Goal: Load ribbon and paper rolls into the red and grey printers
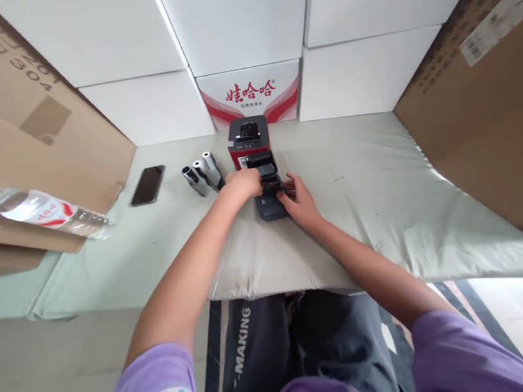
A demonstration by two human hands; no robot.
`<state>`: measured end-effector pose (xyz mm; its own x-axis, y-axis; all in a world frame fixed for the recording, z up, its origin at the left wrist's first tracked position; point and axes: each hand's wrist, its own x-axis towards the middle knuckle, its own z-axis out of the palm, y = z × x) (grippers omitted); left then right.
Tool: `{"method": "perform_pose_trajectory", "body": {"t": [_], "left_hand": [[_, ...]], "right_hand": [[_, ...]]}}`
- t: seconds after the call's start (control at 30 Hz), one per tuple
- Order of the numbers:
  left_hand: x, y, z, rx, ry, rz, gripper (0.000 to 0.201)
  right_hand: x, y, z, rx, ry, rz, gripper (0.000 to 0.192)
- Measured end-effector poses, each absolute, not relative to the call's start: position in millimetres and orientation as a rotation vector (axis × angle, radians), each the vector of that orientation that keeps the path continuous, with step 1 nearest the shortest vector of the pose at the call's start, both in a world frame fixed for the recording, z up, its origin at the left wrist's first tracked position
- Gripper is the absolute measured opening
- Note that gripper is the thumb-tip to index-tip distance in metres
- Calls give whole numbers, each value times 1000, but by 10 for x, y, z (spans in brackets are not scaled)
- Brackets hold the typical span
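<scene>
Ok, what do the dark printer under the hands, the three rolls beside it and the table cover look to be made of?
The dark printer, held by the left hand and right hand, looks like matte grey moulded plastic with smooth rounded edges. The three rolls seem to be white wound paper, one end dark, perhaps a core. The table cover looks like soft pale cloth, creased and sagging at the edge.

- The left hand (pixel 243 183) covers the left side of the dark printer (pixel 270 196).
- The right hand (pixel 297 200) hides its right edge.
- Whatever sits inside the open lid is too small to tell.
</scene>
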<state>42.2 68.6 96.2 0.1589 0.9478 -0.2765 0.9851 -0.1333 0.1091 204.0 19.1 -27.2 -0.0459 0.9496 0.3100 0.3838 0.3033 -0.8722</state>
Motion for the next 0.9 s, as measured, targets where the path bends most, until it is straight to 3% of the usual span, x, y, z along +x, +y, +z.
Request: {"method": "perform_pose_trajectory", "body": {"t": [0.17,0.37,0.6,0.9], "left_hand": [[377,618,886,2274,1865,-74,31],[194,553,795,2356,1751,232,28],[13,684,600,2288,1484,617,28],[-21,886,589,2282,1382,412,20]], "right_hand": [[2021,172,-257,-1241,-1664,691,89],[1988,119,-217,-1231,-1816,622,118],[1996,136,-260,-1229,-1799,619,121],[1996,135,-242,-1261,-1801,642,120]]}}
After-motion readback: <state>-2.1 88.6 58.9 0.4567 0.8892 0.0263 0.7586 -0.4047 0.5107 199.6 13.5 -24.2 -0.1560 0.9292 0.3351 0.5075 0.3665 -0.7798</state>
